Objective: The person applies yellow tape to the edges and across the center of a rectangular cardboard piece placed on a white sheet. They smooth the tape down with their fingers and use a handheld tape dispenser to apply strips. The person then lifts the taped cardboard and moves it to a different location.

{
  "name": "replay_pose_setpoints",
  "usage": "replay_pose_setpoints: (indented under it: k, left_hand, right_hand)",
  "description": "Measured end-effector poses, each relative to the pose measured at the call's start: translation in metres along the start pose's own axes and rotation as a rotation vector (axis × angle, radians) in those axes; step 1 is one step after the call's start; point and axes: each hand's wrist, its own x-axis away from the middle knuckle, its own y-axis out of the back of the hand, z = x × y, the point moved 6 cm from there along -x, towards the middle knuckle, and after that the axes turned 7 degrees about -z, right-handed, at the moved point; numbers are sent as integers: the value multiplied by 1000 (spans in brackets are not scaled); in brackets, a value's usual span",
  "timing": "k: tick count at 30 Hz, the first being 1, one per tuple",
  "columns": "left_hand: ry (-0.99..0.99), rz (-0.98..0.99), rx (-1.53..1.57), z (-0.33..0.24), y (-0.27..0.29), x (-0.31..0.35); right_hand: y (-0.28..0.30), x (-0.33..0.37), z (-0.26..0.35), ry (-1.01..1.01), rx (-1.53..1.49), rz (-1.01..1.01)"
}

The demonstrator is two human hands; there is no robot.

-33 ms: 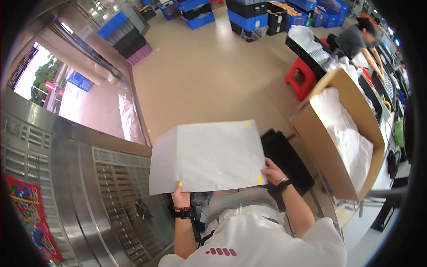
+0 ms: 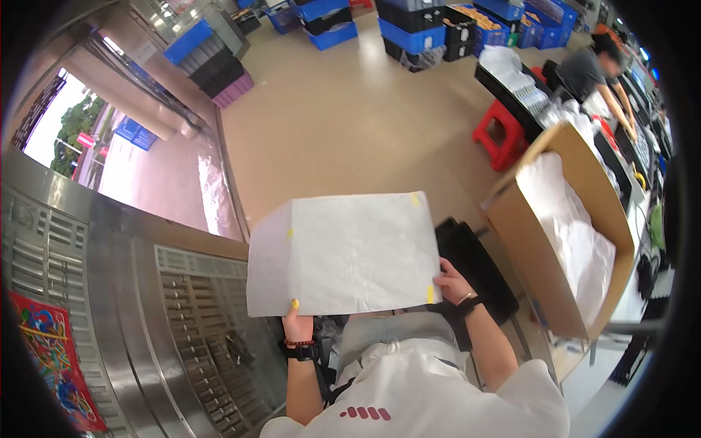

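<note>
A broad white sheet [image 2: 361, 252], paper-like and slightly wrinkled, stretches flat in front of my body, with small yellow strips near its corners and a fold line toward its left side. At the sheet's lower left edge, my left hand [image 2: 298, 325] grips with the thumb on top, where a yellow patch shows. My right hand [image 2: 453, 282] pinches the right edge above a yellow strip. Fingers beneath the sheet are hidden on both hands.
To my right stands an open cardboard box [image 2: 515, 252] with white sheeting inside, and black trays [image 2: 478, 274] lie beside it. A red stool [image 2: 500, 135] and a seated co-worker [image 2: 588, 73] are farther off. Metal gates [image 2: 204, 321] line my left; stacked crates [image 2: 412, 33] stand at the back.
The view has shifted slightly, so the surroundings sit a little lower and to the right. The sheet stays in both hands, its far edge marginally higher in the picture.
</note>
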Motion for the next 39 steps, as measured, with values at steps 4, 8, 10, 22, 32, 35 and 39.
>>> replay_pose_setpoints:
  k: [4, 8, 10, 22, 32, 35, 39]
  left_hand:
    - [21, 142, 224, -33, -73, -81]
    - [22, -185, 113, -33, -36, -232]
    - [81, -174, 16, -17, -49, -317]
    - [471, -57, -371, 98, -290, -658]
    - [512, 138, -369, 223, -547, -807]
    - [456, 159, -345, 241, -640, -845]
    - [447, 202, -289, 261, -731, -884]
  right_hand:
    - [-16, -75, 72, 156, -104, -38]
    - [-22, -158, 129, 303, 30, -110]
    - [-12, -197, 154, 362, 27, -190]
    - [-39, -330, 319, 521, 2, -471]
    - [66, -414, 469, 604, -368, -897]
    - [91, -448, 559, 605, -416, -863]
    - [134, -500, 663, 607, -330, -880]
